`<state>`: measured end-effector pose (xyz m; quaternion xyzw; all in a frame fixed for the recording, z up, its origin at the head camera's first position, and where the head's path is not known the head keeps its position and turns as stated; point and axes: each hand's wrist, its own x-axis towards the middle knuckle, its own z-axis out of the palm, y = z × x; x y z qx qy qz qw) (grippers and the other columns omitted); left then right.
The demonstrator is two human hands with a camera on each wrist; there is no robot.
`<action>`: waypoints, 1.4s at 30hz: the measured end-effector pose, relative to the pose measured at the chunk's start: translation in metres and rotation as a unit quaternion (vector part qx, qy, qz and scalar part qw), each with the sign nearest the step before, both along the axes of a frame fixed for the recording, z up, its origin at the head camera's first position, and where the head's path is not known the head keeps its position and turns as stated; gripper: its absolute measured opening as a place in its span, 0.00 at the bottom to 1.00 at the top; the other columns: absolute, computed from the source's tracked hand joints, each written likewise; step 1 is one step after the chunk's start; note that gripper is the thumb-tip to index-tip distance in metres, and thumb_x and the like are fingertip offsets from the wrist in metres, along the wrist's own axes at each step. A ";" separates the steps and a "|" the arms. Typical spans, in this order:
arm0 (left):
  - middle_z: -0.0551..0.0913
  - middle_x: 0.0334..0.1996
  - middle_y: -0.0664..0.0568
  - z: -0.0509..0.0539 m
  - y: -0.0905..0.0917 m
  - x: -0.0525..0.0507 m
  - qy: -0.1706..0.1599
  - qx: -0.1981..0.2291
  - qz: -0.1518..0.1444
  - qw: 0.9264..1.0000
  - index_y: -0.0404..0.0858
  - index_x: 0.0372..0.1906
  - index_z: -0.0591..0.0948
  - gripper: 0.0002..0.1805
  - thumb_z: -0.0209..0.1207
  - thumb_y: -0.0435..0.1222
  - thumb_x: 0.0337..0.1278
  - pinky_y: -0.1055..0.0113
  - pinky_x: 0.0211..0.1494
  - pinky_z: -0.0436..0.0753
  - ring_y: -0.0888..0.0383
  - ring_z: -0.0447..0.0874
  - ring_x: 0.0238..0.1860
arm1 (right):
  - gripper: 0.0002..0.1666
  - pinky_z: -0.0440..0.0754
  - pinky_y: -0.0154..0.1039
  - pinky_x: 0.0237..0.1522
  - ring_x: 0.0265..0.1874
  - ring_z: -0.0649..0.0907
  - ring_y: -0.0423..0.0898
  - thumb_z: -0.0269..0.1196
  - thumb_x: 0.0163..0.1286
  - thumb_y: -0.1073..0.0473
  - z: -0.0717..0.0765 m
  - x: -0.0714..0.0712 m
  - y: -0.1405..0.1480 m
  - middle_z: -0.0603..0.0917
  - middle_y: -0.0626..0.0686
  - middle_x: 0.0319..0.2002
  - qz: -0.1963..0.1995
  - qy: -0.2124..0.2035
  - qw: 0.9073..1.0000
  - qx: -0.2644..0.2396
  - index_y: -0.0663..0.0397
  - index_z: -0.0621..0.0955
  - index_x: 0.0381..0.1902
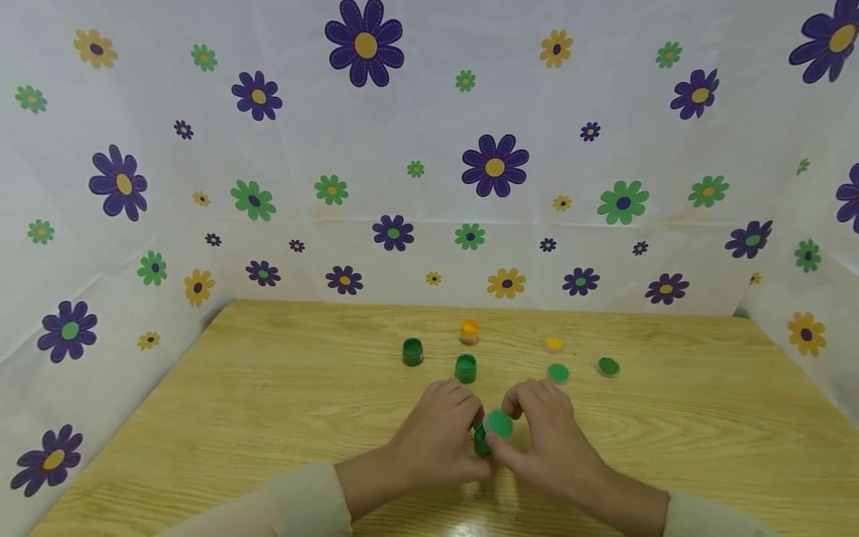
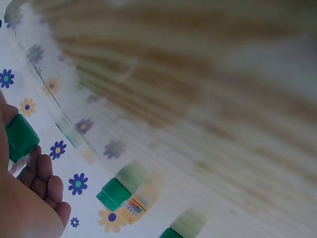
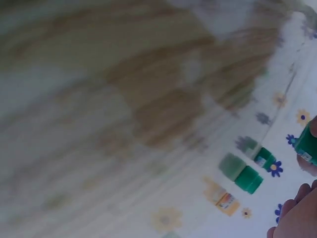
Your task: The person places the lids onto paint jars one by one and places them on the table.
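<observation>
Near the front middle of the table, my left hand (image 1: 439,432) grips a small green paint jar (image 1: 481,441). My right hand (image 1: 552,441) pinches its round green lid (image 1: 499,424), which stands tilted against the jar's mouth; whether the two still touch cannot be made out. The left wrist view has the held jar (image 2: 22,139) at its left edge, between thumb and fingers. At the right edge of the right wrist view, the same jar (image 3: 307,145) is partly cut off. Fingers cover much of the jar in the head view.
Beyond the hands stand a dark green open jar (image 1: 412,352), a lighter green open jar (image 1: 466,368) and a yellow open jar (image 1: 470,333). To their right lie a yellow lid (image 1: 553,343), a green lid (image 1: 558,373) and a dark green lid (image 1: 608,366). Flower-printed sheeting (image 1: 288,149) surrounds the table.
</observation>
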<state>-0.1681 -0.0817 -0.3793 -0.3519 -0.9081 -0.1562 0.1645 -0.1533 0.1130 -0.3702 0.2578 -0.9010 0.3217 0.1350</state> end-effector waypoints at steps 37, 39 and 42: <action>0.72 0.26 0.62 -0.008 -0.013 -0.010 0.032 -0.087 -0.010 0.996 0.46 0.29 0.75 0.18 0.64 0.55 0.47 0.67 0.48 0.69 0.62 0.66 0.35 | 0.15 0.66 0.42 0.52 0.41 0.69 0.41 0.64 0.55 0.47 -0.022 -0.019 0.002 0.71 0.42 0.34 0.049 0.185 0.972 0.133 0.44 0.73 0.35; 0.71 0.26 0.62 -0.008 -0.013 -0.010 0.042 -0.087 -0.014 0.995 0.47 0.28 0.74 0.17 0.64 0.54 0.47 0.67 0.48 0.69 0.62 0.66 0.35 | 0.15 0.66 0.42 0.53 0.41 0.69 0.41 0.64 0.55 0.47 -0.021 -0.020 0.002 0.71 0.41 0.35 0.050 0.176 0.974 0.134 0.44 0.73 0.36; 0.71 0.25 0.62 -0.009 -0.012 -0.011 0.059 -0.086 -0.021 0.994 0.47 0.27 0.74 0.17 0.64 0.54 0.46 0.66 0.48 0.70 0.61 0.66 0.35 | 0.16 0.66 0.43 0.53 0.42 0.69 0.41 0.65 0.54 0.47 -0.021 -0.022 0.002 0.72 0.41 0.35 0.055 0.177 0.974 0.133 0.44 0.74 0.36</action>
